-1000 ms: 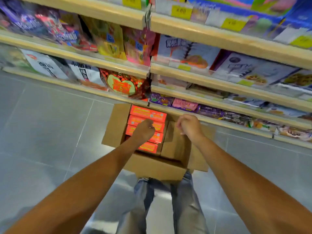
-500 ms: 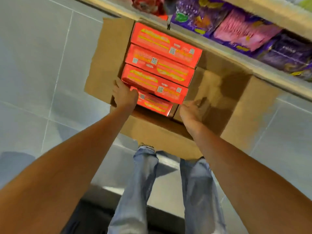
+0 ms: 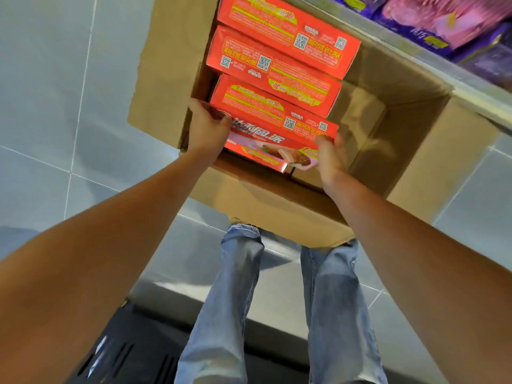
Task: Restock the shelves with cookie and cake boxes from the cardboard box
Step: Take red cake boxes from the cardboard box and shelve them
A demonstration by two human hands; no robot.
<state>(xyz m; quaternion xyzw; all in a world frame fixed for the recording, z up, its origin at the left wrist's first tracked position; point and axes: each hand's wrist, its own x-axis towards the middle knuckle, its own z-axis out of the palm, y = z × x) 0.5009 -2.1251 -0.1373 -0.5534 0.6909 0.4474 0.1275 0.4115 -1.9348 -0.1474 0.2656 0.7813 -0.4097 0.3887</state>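
An open cardboard box (image 3: 393, 151) stands on the floor below me, flaps spread. Its left half holds a row of red cake boxes standing on edge. The nearest red cake box (image 3: 274, 139) is tilted up out of the row, its printed front with a cake picture facing me. My left hand (image 3: 207, 128) grips its left end and my right hand (image 3: 329, 153) grips its right end. Behind it, three more red boxes (image 3: 277, 65) stay packed in the carton. The carton's right half shows bare cardboard.
The lowest shelf edge (image 3: 432, 62) runs across the top right, with purple and pink packets (image 3: 443, 20) on it. Grey floor tiles (image 3: 55, 106) lie to the left. My jeans-clad legs (image 3: 279, 300) stand just in front of the carton; a dark object (image 3: 124, 353) sits at bottom left.
I have bent closer to the carton. Both hands went from reaching in to gripping the nearest red box, which now tilts up with its front showing.
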